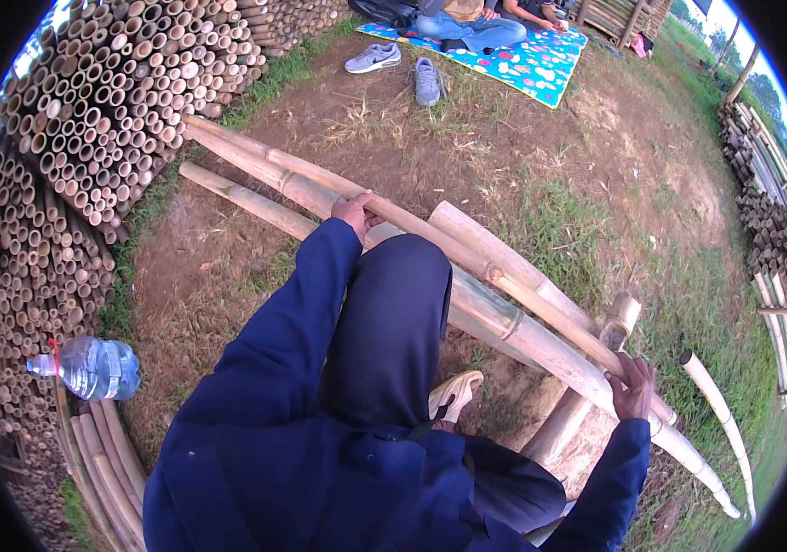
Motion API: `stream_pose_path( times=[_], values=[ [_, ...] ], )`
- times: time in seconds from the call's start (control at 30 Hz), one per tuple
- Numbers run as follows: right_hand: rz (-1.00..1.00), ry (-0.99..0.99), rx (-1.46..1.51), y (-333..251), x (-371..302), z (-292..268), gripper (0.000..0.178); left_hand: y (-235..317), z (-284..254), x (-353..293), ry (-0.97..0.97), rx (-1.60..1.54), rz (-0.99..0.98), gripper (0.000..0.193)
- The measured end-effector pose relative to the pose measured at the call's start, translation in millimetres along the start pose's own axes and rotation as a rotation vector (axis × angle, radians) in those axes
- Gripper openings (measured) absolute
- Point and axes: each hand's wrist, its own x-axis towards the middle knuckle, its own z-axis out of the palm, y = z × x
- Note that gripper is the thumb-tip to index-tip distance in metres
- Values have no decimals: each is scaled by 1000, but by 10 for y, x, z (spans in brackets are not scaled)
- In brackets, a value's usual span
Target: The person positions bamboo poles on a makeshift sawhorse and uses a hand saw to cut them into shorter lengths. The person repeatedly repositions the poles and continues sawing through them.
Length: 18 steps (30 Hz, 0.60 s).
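Observation:
A long slim bamboo pole [430, 236] slants in front of me from far left to near right. It lies along a thicker bamboo pole [548, 350], which passes just beyond my raised knee. My left hand [354, 214] is closed around the slim pole's edge, its lower fingers hidden. Farther down to the right, my right hand [632, 386] grips the same slim pole near its end. Another bamboo pole [246, 200] runs below the pair on the left, partly hidden by my arm and leg. Beyond them rests a wide, pale bamboo length [508, 258].
Under the poles at right stand bamboo supports [620, 320]. Stacked bamboo [90, 110] fills the left, with a large water bottle [99, 368] nearby. A curved pole [720, 405] lies right. People sit on a patterned mat [531, 64] behind grey shoes [426, 83].

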Motion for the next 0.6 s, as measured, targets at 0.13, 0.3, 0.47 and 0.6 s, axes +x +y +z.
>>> stream_pose_path(
  times=[0.13,0.3,0.47,0.6],
  values=[
    [55,-74,96,63,20,232,51,-43,-138,-5,23,20,-57,32],
    [61,-95,194,424,-42,681,53,-22,-225,-29,137,249,-186,37],
    [55,-114,200,366,58,699,51,-18,-320,38,139,249,-91,43],
    [123,-176,251,456,-51,784,53,-139,-277,123,254,395,-195,49]
  ],
)
